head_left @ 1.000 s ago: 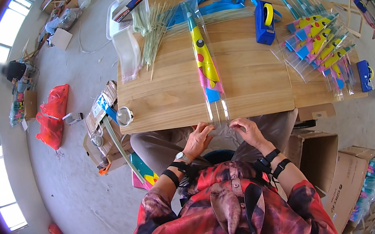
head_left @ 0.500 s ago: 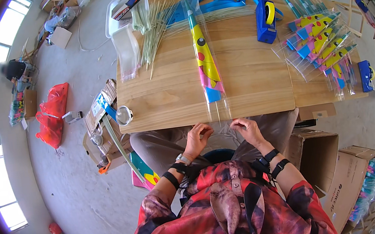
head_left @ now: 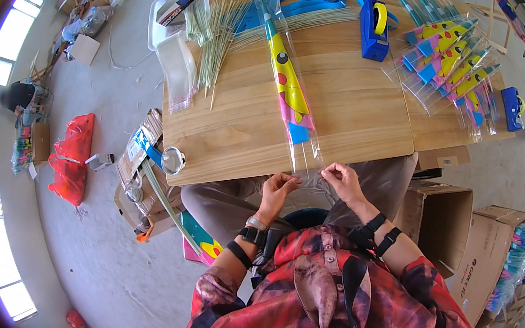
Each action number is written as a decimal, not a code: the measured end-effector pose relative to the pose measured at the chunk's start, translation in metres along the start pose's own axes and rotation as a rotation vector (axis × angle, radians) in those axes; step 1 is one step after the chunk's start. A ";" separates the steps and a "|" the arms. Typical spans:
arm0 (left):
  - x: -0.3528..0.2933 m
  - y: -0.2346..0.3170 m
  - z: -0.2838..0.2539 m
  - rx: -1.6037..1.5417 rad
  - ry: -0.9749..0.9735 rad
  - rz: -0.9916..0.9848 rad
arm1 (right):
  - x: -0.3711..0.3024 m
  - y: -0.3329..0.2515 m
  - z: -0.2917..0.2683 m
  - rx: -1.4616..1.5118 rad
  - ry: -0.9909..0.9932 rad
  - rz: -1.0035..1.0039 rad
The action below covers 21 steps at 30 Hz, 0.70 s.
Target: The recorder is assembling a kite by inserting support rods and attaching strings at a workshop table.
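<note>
Sleeve of clear plastic around a yellow, pink and blue bundle lies on the brown wooden worktop, its near end best kept flat at the worktop's front edge, where left hand and right hand pinch narrowly, whether onto plastic I cannot tell.

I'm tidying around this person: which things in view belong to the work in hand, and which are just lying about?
Likely part of the work:
bagged yellow piece, its near end by the left hand and right hand
similar bagged pieces at right
blue tape dispenser left of those
thin loose sticks

Likely just lying about:
red plastic bag at left
pale square sheet, upper left
</note>
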State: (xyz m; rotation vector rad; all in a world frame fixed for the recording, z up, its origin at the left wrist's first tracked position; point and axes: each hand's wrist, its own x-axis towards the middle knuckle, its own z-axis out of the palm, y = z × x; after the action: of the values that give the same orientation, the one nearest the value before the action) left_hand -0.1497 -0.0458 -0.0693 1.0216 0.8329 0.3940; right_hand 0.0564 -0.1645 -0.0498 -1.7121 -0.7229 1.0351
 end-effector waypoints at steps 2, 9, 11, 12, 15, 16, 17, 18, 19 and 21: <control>0.000 -0.001 0.004 -0.098 0.020 -0.026 | 0.001 0.000 0.001 0.033 0.023 -0.009; -0.001 0.000 0.011 -0.243 0.065 -0.114 | 0.004 0.013 0.009 0.139 0.060 0.037; 0.000 -0.001 0.011 -0.277 0.062 -0.138 | 0.004 0.017 0.011 0.224 0.087 0.061; 0.000 -0.001 0.011 -0.277 0.062 -0.138 | 0.004 0.018 0.012 0.224 0.086 0.060; -0.001 -0.004 0.011 -0.306 0.068 -0.147 | 0.003 0.018 0.013 0.254 0.090 0.131; -0.002 -0.005 0.011 -0.301 0.076 -0.150 | 0.001 0.018 0.014 0.302 0.091 0.170; -0.002 -0.006 0.010 -0.298 0.085 -0.153 | 0.001 0.015 0.014 0.350 0.090 0.209; -0.002 -0.007 0.008 -0.297 0.087 -0.153 | 0.000 0.013 0.014 0.351 0.088 0.210; -0.003 -0.008 0.006 -0.299 0.067 -0.165 | -0.002 0.010 0.014 0.370 0.084 0.247; -0.004 -0.005 0.005 -0.304 0.042 -0.173 | -0.006 0.001 0.010 0.385 0.082 0.280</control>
State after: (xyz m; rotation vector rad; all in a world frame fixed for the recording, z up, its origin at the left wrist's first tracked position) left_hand -0.1492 -0.0541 -0.0708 0.6561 0.8624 0.3817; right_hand 0.0448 -0.1652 -0.0506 -1.5308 -0.2129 1.1985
